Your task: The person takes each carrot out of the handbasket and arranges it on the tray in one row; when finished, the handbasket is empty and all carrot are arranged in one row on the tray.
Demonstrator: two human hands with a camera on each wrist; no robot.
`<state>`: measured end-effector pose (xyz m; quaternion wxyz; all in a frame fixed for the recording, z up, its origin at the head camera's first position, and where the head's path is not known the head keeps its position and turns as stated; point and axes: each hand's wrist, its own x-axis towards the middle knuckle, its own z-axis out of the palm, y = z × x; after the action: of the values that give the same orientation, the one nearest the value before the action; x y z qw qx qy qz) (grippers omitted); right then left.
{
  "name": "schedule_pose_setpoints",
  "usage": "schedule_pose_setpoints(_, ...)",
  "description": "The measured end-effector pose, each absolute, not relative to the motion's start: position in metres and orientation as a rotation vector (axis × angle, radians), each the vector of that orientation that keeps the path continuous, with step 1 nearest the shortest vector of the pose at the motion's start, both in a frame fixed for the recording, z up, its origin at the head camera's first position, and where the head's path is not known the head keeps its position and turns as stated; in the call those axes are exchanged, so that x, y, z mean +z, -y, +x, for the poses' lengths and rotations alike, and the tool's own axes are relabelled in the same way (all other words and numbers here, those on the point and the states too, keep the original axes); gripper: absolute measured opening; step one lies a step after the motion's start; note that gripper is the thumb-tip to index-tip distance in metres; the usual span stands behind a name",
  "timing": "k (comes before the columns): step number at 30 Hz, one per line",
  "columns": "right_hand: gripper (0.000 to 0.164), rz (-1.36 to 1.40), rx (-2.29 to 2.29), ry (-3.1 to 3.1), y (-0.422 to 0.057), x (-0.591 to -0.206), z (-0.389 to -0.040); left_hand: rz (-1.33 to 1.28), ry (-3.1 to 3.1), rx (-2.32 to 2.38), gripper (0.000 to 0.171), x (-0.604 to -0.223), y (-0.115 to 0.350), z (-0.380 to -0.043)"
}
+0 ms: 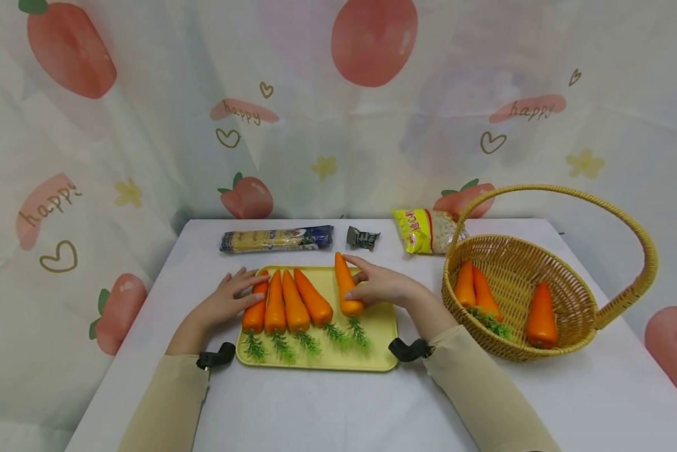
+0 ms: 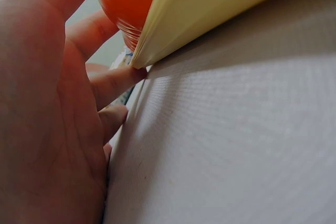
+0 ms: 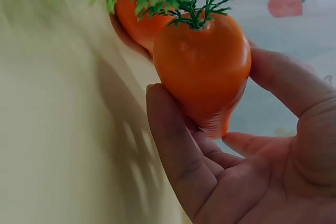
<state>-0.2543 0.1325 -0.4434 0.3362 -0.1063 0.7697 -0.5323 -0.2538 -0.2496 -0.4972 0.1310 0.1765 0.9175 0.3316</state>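
Note:
My right hand pinches an orange carrot with a green leafy top, at the right part of a yellow tray. In the right wrist view that carrot sits between thumb and fingers, raised off the tray. Four carrots lie in a row on the tray's left part, tips pointing away. At the leftmost carrot, my left hand rests with fairly straight fingers touching its side. In the left wrist view, fingertips also meet the rim of the tray.
Right of the tray stands a wicker basket with a tall handle and 3 carrots inside. Along the back lie a pack of noodles, a small dark packet and a yellow-and-clear bag. A printed curtain hangs behind the white table.

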Motion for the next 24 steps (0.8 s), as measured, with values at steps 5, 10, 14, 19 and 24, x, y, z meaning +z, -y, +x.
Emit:
schedule_pose_setpoints(5,0.090,-0.327,-1.333,-2.023,-0.128,-0.450,-0.259,0.523,-2.669,0.949,0.059,-0.498,0.250,-0.254)
schedule_pose_setpoints(10,0.083,-0.359,-1.284,-2.038,-0.124,-0.454,-0.263,0.522,-2.669,0.955,0.059,-0.499,0.251,-0.255)
schedule_pose_setpoints(14,0.077,-0.366,-1.275,-2.035,-0.121,-0.454,-0.265,0.515,-2.665,0.962,0.060,-0.499,0.251,-0.254)
schedule_pose_setpoints(19,0.069,-0.364,-1.266,-2.042,-0.119,-0.454,-0.265,0.500,-2.662,0.956,0.060,-0.498,0.250,-0.254)
schedule_pose_setpoints(24,0.064,-0.384,-1.211,-2.089,-0.117,-0.451,-0.263,0.493,-2.659,0.963,0.061,-0.498,0.249,-0.254)
